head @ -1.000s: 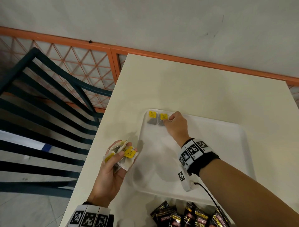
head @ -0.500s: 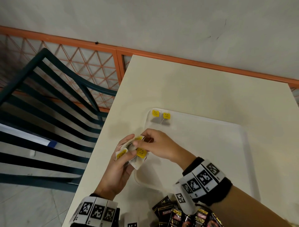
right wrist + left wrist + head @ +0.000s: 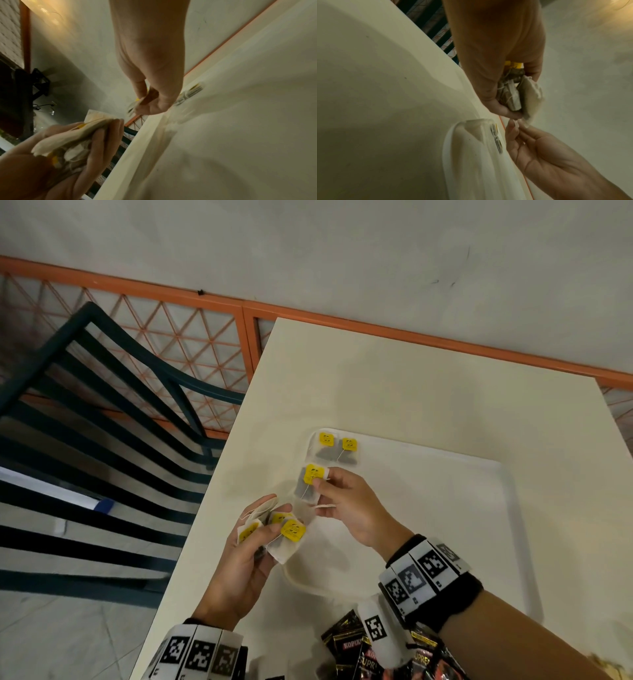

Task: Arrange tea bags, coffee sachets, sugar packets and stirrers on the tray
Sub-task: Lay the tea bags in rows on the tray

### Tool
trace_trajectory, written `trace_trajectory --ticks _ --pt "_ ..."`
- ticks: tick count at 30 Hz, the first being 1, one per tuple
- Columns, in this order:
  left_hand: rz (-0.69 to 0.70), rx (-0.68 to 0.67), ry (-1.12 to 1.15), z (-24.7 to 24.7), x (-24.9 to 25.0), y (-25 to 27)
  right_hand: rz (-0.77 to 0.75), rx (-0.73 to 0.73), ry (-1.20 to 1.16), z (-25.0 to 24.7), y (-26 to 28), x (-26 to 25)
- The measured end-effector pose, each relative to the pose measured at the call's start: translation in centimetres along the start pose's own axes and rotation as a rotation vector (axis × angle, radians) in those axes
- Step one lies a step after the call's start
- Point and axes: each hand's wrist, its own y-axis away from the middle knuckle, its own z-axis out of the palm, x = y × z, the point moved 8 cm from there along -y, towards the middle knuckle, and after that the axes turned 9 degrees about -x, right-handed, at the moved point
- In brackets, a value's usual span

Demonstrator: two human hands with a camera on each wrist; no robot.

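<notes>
Two tea bags with yellow tags (image 3: 337,449) lie side by side in the far left corner of the white tray (image 3: 462,508). My right hand (image 3: 346,501) pinches one more yellow-tagged tea bag (image 3: 310,484) just above the tray's left edge, near those two. To the left of the tray my left hand (image 3: 253,546) grips a bunch of tea bags (image 3: 277,534) over the table; in the left wrist view the bunch of tea bags (image 3: 518,94) sits between thumb and fingers. In the right wrist view the pinched tea bag (image 3: 134,106) is blurred.
A pile of black coffee sachets (image 3: 370,648) lies at the table's near edge, under my right forearm. The cream table (image 3: 394,385) ends close to the left hand; a dark green slatted chair (image 3: 102,440) stands beyond that edge. An orange lattice railing (image 3: 171,344) runs behind.
My right hand left the two placed tea bags, came back to the left hand's bunch, pulled one tea bag out, and now carries it toward the tray's far left corner.
</notes>
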Motion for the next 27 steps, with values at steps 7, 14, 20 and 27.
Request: trace_trajectory --ticks 7,14,20,27 --pt "0.007 0.024 0.026 -1.2 0.2 0.1 0.045 0.304 0.204 -3.8 -2.2 1.0" --pt "0.006 0.046 0.011 -1.7 0.4 0.1 -0.068 0.413 0.480 -4.2 -3.8 -0.1" --pt "0.026 0.064 0.034 -2.2 0.5 -0.1 -0.365 0.301 1.143 -1.2 -2.2 -1.8" --pt "0.018 0.052 0.016 -1.6 0.2 -0.3 -0.425 0.177 1.330 0.3 -1.5 -0.9"
